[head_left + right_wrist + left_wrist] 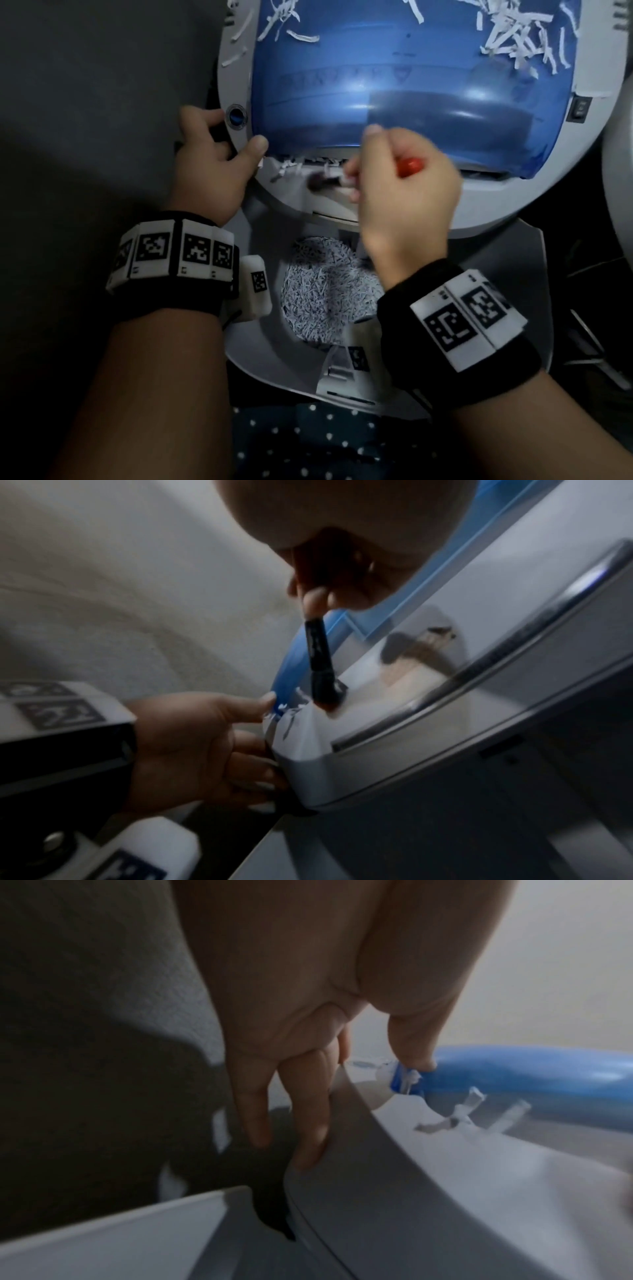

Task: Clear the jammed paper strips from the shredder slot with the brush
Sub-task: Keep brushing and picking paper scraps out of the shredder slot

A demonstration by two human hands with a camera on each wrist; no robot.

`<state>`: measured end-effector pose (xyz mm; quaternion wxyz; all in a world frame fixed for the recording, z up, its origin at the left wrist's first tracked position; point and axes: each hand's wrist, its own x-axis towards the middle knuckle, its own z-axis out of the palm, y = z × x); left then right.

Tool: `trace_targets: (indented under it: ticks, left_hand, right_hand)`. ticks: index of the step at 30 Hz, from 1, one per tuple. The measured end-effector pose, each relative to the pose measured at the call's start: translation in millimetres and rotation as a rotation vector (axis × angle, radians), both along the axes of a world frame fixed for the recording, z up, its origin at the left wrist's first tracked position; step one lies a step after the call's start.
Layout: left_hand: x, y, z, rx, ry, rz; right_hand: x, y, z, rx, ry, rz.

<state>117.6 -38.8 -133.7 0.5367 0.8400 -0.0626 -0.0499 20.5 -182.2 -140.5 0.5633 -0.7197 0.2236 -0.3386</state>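
At shredder (404, 205) slot: right hand (407, 195) fingers pinching brush (320, 666), bristles among paper strips (294, 164); left hand (209, 161) fingers gripping rim; no legible writing.

Heap of fine white shredded paper (329, 291) in a round opening of a pale grey plastic base (507, 274); nearer, dark teal fabric with white dots (308, 442).

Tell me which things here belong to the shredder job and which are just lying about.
In use: red-handled black-bristled brush; white paper strips jammed at the slot; grey and blue plastic shredder head; right hand; left hand.
Lying about: grey bin of shredded paper; dark polka-dot cloth.
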Motion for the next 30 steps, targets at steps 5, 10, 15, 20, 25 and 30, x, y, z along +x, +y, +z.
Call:
trace_targets:
  ticks: [5, 10, 15, 20, 25, 30]
  left_hand:
    - [4, 1, 3, 0.070, 0.035, 0.017]
    - [12, 2, -1, 0.086, 0.054, 0.068]
    - [13, 4, -1, 0.070, 0.082, 0.066]
    - [13, 5, -2, 0.051, 0.080, 0.058]
    - [15, 8, -4, 0.042, 0.094, 0.045]
    - [14, 8, -1, 0.051, 0.102, 0.049]
  right_hand:
    - [-3, 5, 12, 0.022, -0.137, 0.066]
    - [-1, 9, 0, -0.162, 0.090, 0.279]
    - [-7, 9, 1, -0.283, 0.011, 0.079]
    - [-4, 22, 0, -0.293, 0.040, 0.288]
    - [-4, 10, -2, -0.281, -0.028, 0.060]
    - [-3, 30, 15, -0.234, -0.169, 0.221]
